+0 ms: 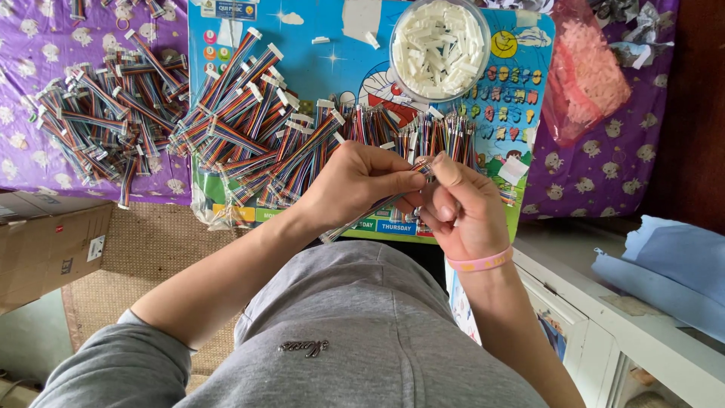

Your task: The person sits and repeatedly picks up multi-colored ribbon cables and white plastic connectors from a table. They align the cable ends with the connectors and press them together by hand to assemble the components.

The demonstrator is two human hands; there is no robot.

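My left hand [355,185] pinches a rainbow-coloured ribbon cable [361,215] that trails down and to the left below my fingers. My right hand [461,204], with a pink wristband [479,262], meets it at the cable's upper end, fingers closed around that end; whether a small white connector sits there I cannot tell. Both hands hover over the near edge of a blue cartoon-printed board [332,57]. A round clear tub of white plastic connectors [439,47] stands at the board's far side.
Heaps of finished rainbow cables lie on the board [257,113] and on the purple cloth [106,113] to the left. A pink plastic bag [589,75] lies at right, a cardboard box [49,242] at lower left, a white cabinet [604,302] at lower right.
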